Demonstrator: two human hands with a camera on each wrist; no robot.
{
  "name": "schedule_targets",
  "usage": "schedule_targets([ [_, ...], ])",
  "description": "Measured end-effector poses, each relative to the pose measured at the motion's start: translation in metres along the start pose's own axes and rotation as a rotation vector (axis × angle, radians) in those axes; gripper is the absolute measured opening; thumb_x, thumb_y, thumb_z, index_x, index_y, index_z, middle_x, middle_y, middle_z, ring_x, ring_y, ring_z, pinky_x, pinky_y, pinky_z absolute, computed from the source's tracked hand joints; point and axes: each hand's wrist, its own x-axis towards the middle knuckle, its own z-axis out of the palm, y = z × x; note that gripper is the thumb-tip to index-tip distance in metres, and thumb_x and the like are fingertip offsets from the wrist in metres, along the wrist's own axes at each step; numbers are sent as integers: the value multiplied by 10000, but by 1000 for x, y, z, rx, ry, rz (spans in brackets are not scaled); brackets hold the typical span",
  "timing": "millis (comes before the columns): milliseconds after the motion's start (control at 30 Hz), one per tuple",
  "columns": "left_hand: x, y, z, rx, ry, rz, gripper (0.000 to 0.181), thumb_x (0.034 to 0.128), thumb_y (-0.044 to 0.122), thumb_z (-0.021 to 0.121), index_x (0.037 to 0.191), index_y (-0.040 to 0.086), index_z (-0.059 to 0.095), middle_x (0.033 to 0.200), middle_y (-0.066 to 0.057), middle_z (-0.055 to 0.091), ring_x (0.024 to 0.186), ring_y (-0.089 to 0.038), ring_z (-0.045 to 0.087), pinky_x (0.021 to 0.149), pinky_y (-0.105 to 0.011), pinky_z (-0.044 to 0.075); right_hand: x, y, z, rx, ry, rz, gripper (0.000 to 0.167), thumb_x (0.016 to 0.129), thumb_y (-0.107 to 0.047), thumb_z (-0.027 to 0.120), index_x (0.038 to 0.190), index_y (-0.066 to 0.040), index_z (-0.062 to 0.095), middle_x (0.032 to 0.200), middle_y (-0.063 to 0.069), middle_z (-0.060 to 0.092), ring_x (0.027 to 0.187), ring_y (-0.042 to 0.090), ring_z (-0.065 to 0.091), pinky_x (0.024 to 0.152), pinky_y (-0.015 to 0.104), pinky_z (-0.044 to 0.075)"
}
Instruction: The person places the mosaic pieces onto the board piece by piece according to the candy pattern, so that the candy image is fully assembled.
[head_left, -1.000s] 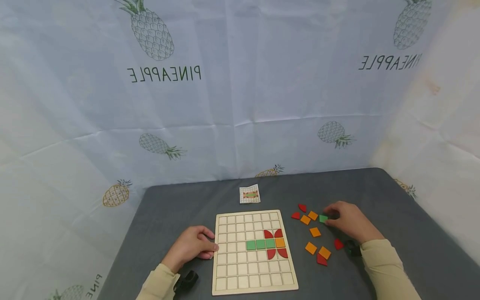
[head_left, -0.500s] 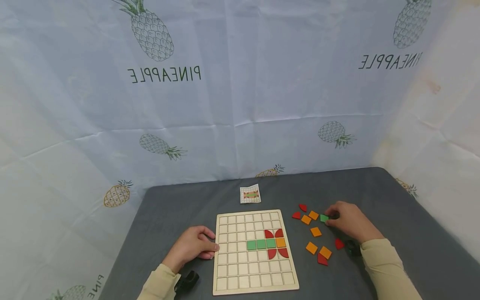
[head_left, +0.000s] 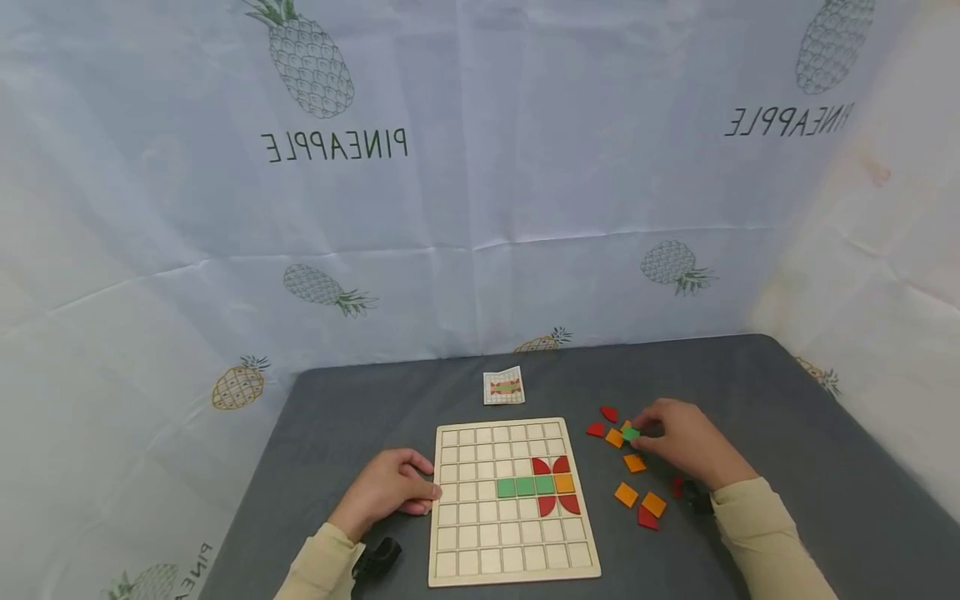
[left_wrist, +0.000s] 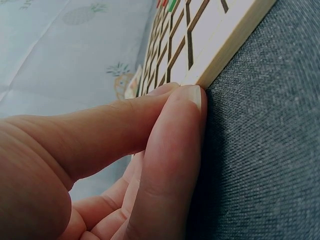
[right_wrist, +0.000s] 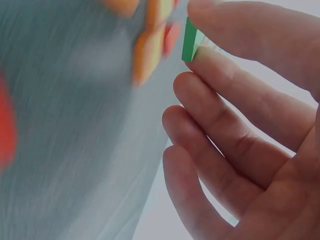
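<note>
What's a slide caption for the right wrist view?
Right hand pinches a green tile between thumb and finger, with blurred orange pieces and red pieces nearby.

head: soft diffuse light | left wrist: dimmer | right wrist: green tile (right_wrist: 189, 41) clear, orange tiles (right_wrist: 144, 56) blurred

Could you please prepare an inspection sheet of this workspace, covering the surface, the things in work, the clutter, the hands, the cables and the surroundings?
Surface: grey table with a woven texture.
Things in work: gridded board bearing three green tiles in a row, one orange tile and four red tiles; a card lies beyond it; to its right, five loose orange tiles and four loose red tiles.
Clutter: nothing seen beyond the loose tiles.
Hands: left hand holds the board's left edge; right hand pinches a fourth green tile; a black device at each wrist.
Cables: nothing seen.
Surroundings: creased, pineapple-printed cloth behind and at both sides.
</note>
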Motion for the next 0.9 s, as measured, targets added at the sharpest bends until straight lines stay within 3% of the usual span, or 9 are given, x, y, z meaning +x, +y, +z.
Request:
schedule_targets([
  [167, 1, -1, 2, 2, 3, -3, 437, 849, 117, 924, 1182, -23, 678, 898, -138, 734, 705, -160, 770, 666, -348, 688, 1, -32, 13, 26, -10, -51, 155, 897, -227, 901, 1013, -167, 819, 1016, -17, 731, 908, 182, 681, 750, 382, 611],
  [367, -1, 0, 1, 3, 5, 3, 427, 854, 111, 918, 1180, -26, 678, 897, -140, 731, 703, -157, 769, 667, -346, 688, 7, -69, 29, 27, -1, -126, 156, 886, -215, 911, 1009, -175, 824, 1021, -20, 738, 957, 212, 705, 802, 384, 628],
  [633, -3, 2, 1, -1, 3, 0, 434, 849, 123, 923, 1174, -24, 677, 895, -134, 738, 701, -153, 770, 674, -347, 689, 17, -112, 52, 66, -56, -260, 129, 901, -212, 893, 1004, -179, 821, 991, -47, 703, 878, 122, 624, 724, 269, 566],
  [900, -3, 4, 1, 1, 4, 3, 421, 856, 114, 915, 1173, -27, 675, 892, -135, 747, 693, -146, 766, 667, -343, 687, 19, -151, 78, 3, -64, -412, 125, 898, -213, 900, 997, -175, 834, 976, -44, 714, 851, 77, 617, 723, 262, 570],
])
